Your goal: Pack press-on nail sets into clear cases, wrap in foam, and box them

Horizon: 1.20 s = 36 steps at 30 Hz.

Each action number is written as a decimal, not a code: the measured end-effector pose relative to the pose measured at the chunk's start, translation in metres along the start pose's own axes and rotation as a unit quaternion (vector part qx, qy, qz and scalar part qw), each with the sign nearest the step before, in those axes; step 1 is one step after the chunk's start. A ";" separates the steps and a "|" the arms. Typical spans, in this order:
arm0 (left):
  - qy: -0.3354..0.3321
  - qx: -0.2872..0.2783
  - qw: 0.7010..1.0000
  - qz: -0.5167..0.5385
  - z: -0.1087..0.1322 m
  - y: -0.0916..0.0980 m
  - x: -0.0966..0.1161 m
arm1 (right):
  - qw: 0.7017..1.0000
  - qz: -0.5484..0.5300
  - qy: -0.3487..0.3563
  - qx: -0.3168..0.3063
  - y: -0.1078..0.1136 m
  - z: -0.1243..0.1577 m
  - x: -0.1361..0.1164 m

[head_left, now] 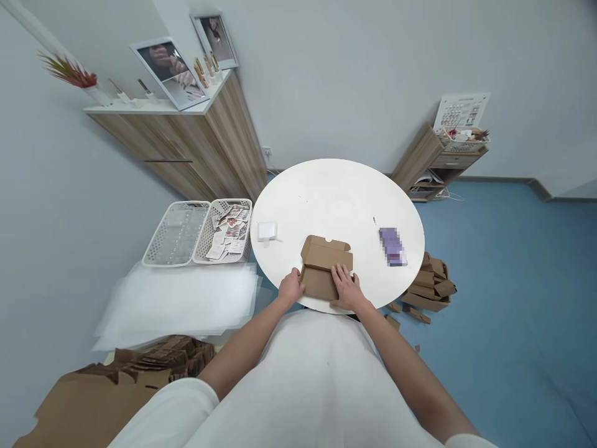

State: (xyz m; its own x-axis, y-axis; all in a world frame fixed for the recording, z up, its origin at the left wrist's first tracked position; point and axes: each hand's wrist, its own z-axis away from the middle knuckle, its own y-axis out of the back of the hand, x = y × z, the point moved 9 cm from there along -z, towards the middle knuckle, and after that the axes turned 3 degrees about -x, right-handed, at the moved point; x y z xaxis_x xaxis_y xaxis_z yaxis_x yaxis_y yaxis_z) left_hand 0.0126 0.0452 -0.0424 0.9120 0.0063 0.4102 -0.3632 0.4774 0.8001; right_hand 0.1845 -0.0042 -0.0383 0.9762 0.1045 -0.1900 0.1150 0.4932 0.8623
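A brown cardboard mailer box (323, 261) lies at the near edge of the round white table (336, 199), with its lid flap standing open toward the far side. My left hand (291, 288) grips the box's left side, fingers curled against it. My right hand (347, 287) lies on the box's right front part, fingers stretched flat and pressing down. A small white packet (267, 231) rests on the table to the left of the box.
A blurred purple item (392, 246) lies on the table's right. Two white baskets (199, 231) stand at the left, one with printed cards, and clear plastic sheets (177, 302) lie before them. Folded cardboard boxes (429, 286) pile on the blue floor at right, with more flat cardboard (153, 361) at lower left.
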 end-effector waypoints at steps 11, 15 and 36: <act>-0.099 0.001 0.995 0.018 0.009 0.016 0.018 | 1.000 0.030 0.004 0.006 0.004 -0.008 0.006; -0.126 -0.041 0.991 -0.028 0.008 0.019 0.027 | 0.999 0.033 0.008 0.011 0.005 -0.010 0.009; -0.096 -0.045 0.994 -0.001 -0.005 -0.002 0.037 | 0.798 -0.564 -0.178 0.111 -0.026 0.036 0.094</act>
State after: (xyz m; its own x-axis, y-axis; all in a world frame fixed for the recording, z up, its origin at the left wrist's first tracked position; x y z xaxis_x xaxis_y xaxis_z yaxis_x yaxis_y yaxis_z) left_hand 0.0476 0.0492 -0.0308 0.8562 -0.1584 0.4917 -0.3353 0.5535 0.7624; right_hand 0.2797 -0.0381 -0.0615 0.2136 -0.5701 -0.7933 0.9493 -0.0706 0.3064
